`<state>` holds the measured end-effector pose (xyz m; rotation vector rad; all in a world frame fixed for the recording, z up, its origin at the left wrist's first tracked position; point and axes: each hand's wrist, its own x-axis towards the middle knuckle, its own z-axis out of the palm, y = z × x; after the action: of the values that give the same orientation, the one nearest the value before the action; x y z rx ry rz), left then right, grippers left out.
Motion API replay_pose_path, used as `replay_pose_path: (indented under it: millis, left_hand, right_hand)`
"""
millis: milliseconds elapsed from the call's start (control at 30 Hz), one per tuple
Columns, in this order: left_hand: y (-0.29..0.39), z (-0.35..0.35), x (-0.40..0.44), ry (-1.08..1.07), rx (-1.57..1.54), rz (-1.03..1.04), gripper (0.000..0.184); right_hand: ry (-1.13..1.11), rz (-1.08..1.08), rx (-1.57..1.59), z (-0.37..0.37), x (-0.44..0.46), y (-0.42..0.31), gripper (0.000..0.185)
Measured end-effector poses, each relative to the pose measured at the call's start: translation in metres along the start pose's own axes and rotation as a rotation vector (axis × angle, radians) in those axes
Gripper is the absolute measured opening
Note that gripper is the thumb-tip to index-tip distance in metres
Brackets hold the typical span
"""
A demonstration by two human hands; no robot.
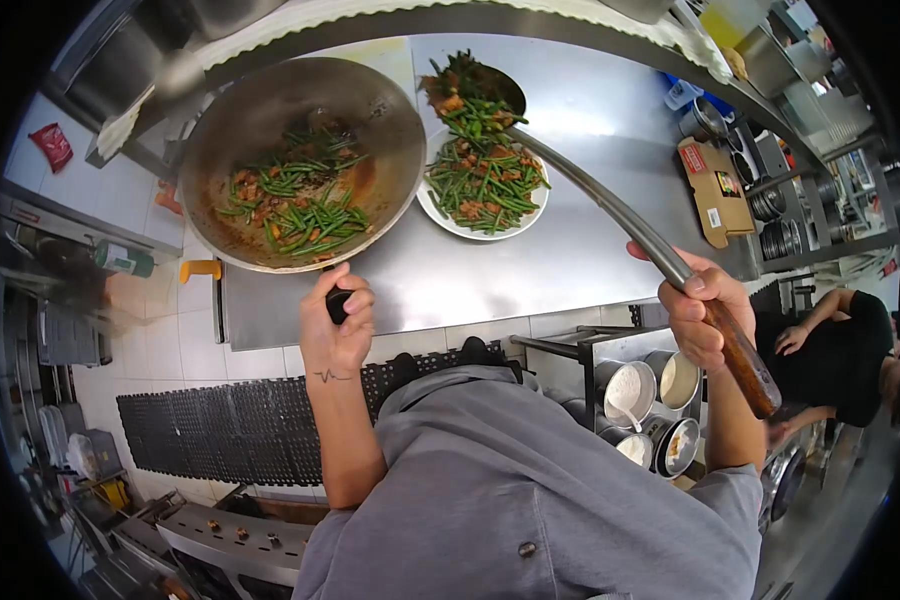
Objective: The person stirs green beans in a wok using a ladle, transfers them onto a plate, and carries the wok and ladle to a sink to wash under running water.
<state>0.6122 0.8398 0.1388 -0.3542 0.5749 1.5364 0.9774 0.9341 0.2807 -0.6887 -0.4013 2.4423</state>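
Observation:
My left hand [337, 322] is closed round the black handle of a large wok [205, 165], which is held up over the left part of the steel table. Green beans with browned bits of meat [305, 190] lie in the wok. My right hand [708, 308] grips the wooden end of a long-handled ladle [610, 200]. Its dark bowl, loaded with beans, is tilted over the far edge of a white plate [490, 236]. On that plate is a heap of the same green beans [485, 185]. Some beans hang between bowl and heap.
The steel table [590, 265] runs under a shelf [530, 20]. A cardboard box [715, 190] stands at its right end, near stacked pans. Metal pots [625, 390] sit on a low rack to my right. Another person [835, 350] is at far right. A black mat [220, 430] covers floor behind.

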Motion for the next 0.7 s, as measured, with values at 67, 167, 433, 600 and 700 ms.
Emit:
replay_pose_path:
  millis: [67, 167, 433, 600, 700]
  left_hand:
    - [-0.001, 0.002, 0.001, 0.004, -0.024, 0.026, 0.015]
    - [-0.001, 0.001, 0.001, 0.004, -0.019, 0.014, 0.016]
    - [0.002, -0.004, 0.002, -0.024, -0.049, -0.016, 0.014]
    - [0.0, -0.004, 0.002, -0.03, -0.069, -0.024, 0.013]
    - [0.0, -0.002, 0.001, -0.04, -0.064, -0.014, 0.013]
  right_hand:
    - [0.087, -0.05, -0.121, -0.008, -0.003, 0.003, 0.052]
    - [0.311, -0.099, -0.47, -0.027, 0.002, 0.013, 0.05]
    - [0.445, -0.04, -0.844, -0.072, 0.017, 0.05, 0.059]
    - [0.482, -0.012, -1.053, -0.072, 0.019, 0.064, 0.059]
    - [0.552, -0.099, -1.417, -0.096, 0.022, 0.073, 0.065]
